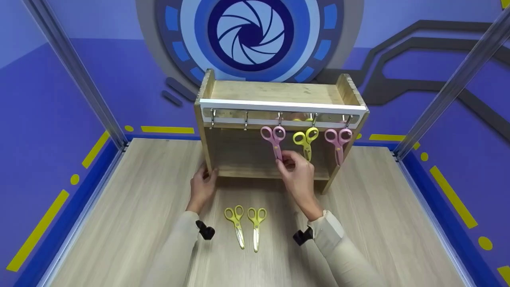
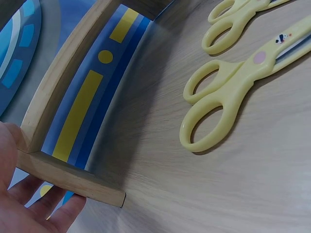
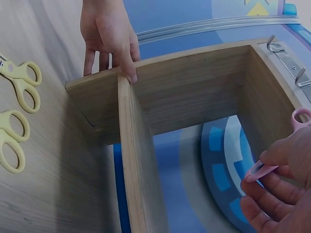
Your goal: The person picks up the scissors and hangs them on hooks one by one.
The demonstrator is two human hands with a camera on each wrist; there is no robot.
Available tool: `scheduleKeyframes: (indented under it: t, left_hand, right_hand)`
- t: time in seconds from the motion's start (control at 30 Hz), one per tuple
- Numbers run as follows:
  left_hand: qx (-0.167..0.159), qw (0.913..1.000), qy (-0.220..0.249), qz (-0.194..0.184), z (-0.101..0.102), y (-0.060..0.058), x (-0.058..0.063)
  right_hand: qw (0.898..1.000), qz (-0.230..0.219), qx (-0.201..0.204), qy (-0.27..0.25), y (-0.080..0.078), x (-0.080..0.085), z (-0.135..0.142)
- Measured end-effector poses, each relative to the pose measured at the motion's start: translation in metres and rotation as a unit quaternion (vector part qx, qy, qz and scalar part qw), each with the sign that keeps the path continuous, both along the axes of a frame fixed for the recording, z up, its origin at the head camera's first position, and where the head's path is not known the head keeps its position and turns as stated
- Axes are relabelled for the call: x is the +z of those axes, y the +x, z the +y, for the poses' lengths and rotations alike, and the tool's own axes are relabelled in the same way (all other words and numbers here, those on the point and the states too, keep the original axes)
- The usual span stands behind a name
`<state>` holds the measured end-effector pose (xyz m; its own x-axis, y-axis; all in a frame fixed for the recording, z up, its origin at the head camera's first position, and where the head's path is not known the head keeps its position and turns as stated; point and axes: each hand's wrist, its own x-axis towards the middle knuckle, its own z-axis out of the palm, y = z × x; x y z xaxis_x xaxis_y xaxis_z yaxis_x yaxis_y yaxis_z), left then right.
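Note:
My right hand pinches the blade end of pink scissors between thumb and fingers. Their handles are up at the middle hook; whether a loop bears on it I cannot tell. The blade tip shows between my fingers in the right wrist view. With my left hand I grip the lower left side of a wooden shelf, thumb at the front edge and fingers outside. To the right of the held pair hang yellow scissors and another pink pair of scissors, each on a hook.
Two yellow scissors lie on the wooden table before the shelf, handles toward it. Two bare hooks are on the left of the white rail. Blue printed walls stand around.

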<state>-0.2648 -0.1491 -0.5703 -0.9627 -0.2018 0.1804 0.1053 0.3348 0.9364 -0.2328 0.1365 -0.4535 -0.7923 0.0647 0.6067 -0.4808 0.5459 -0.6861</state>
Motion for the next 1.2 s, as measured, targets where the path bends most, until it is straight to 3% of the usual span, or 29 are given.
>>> scheduleKeyframes:
  t: [0.93, 1.2]
  left_hand:
    - [0.004, 0.9999, -0.014, -0.004, 0.0, 0.0, 0.0]
    - [0.005, 0.9997, -0.016, -0.019, 0.001, 0.0, 0.0]
  right_hand:
    - [1.0, -0.011, -0.009, 0.013, -0.001, -0.006, 0.001]
    - [0.997, -0.044, -0.035, 0.048, 0.012, -0.012, 0.002]
